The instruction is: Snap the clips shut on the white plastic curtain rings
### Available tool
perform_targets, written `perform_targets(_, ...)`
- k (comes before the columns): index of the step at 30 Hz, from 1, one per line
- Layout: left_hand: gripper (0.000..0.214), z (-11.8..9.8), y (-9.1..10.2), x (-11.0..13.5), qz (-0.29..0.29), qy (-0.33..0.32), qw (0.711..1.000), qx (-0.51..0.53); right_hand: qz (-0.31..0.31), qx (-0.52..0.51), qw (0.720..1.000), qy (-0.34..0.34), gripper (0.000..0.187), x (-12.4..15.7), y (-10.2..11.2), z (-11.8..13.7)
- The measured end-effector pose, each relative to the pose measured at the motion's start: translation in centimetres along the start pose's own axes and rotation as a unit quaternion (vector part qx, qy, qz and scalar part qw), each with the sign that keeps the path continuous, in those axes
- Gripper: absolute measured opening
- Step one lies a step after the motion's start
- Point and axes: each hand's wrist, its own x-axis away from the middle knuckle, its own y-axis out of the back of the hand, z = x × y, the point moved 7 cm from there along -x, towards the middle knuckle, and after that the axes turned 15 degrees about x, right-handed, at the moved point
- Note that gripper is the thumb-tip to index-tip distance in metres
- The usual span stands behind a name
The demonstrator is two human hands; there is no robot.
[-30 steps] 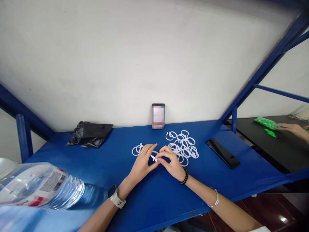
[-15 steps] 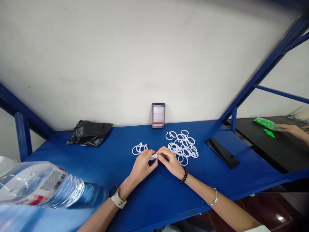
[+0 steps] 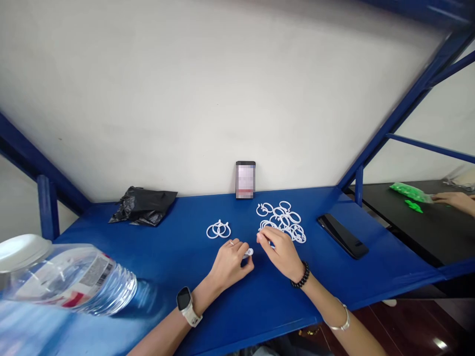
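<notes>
White plastic curtain rings with small eyelets lie on the blue tabletop. My left hand is closed, its thumb and fingers pinching a white curtain ring; the eyelet end pokes out and the rest is hidden. Over the lower left edge of a pile of curtain rings hovers my right hand, fingers curled and thumb tip close to the index finger. Whatever sits between those fingertips, if anything, cannot be made out. Beyond my left hand lies a small overlapping group of curtain rings.
A phone-like screen leans on the wall. A black phone lies right of the pile. The black plastic bag is at the back left, a large clear bottle at front left. Another person's hand touches a green-filled bag on the neighbouring table.
My hands have come apart. The right one has moved right to the ring pile, while the left has dropped slightly toward me, still gripping its ring. The view has shifted a little.
</notes>
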Motion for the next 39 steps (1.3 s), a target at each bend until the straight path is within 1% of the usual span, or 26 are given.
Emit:
perform_targets(2,0.007,-0.1,-0.2,0.0,0.008,0.001,1.0,-0.005,-0.024,0.004,0.999,-0.034,0.031,1.1,0.8,-0.1)
perform_targets(3,0.007,-0.1,-0.3,0.1,0.012,0.003,1.0,-0.009,-0.023,0.008,0.999,-0.048,0.031,1.8,0.7,0.0)
perform_targets(6,0.008,-0.7,-0.6,0.1,0.034,0.003,0.999,-0.025,0.024,-0.002,0.998,-0.066,0.026,3.9,-1.0,0.2)
perform_targets(10,0.01,-2.9,-1.7,0.7,0.111,-0.024,0.993,-0.045,0.06,-0.046,0.993,-0.091,0.03,6.2,-3.7,0.2)
perform_targets(12,0.012,-3.8,-2.1,1.0,0.141,-0.021,0.989,-0.039,0.065,-0.058,0.991,-0.105,0.032,7.0,-4.3,-0.1)
perform_targets(14,0.012,-4.1,-2.0,1.1,0.159,0.009,0.987,-0.009,0.066,-0.083,0.987,-0.119,0.033,7.5,-4.6,-0.4)
perform_targets(16,0.011,-3.6,-1.7,1.1,0.165,0.062,0.983,0.054,0.072,-0.13,0.98,-0.135,0.034,7.7,-4.6,-0.7)
perform_targets(18,0.01,-2.8,-1.2,1.4,0.164,0.117,0.97,0.134,0.086,-0.183,0.968,-0.15,0.036,7.8,-4.7,-0.8)
perform_targets(20,0.011,-2.2,-0.9,2.0,0.175,0.145,0.951,0.209,0.101,-0.219,0.958,-0.157,0.036,7.8,-4.8,-0.8)
perform_targets(22,0.017,-1.8,-1.0,2.7,0.195,0.151,0.931,0.27,0.106,-0.226,0.956,-0.154,0.036,7.7,-4.8,-0.6)
perform_targets(24,0.024,-1.6,-1.2,3.3,0.21,0.146,0.913,0.318,0.102,-0.216,0.96,-0.148,0.036,7.6,-4.6,-0.4)
perform_targets(28,0.033,-1.3,-1.4,3.8,0.203,0.154,0.886,0.387,0.096,-0.199,0.965,-0.141,0.035,7.7,-4.6,-0.3)
perform_targets(31,0.039,-0.8,-1.4,3.6,0.186,0.185,0.862,0.433,0.09,-0.191,0.968,-0.136,0.034,7.7,-4.5,-0.2)
perform_targets(34,0.042,-0.3,-1.4,3.5,0.174,0.222,0.831,0.48,0.094,-0.195,0.968,-0.129,0.032,7.7,-4.4,-0.1)
perform_targets(36,0.044,-0.1,-1.4,3.5,0.168,0.236,0.811,0.508,0.101,-0.197,0.967,-0.123,0.03,7.6,-4.4,0.0)
perform_targets(37,0.045,0.0,-1.4,3.5,0.164,0.241,0.805,0.518,0.103,-0.196,0.967,-0.121,0.03,7.6,-4.3,0.1)
perform_targets(39,0.046,0.1,-1.3,3.5,0.156,0.241,0.801,0.526,0.106,-0.195,0.968,-0.119,0.03,7.5,-4.2,0.2)
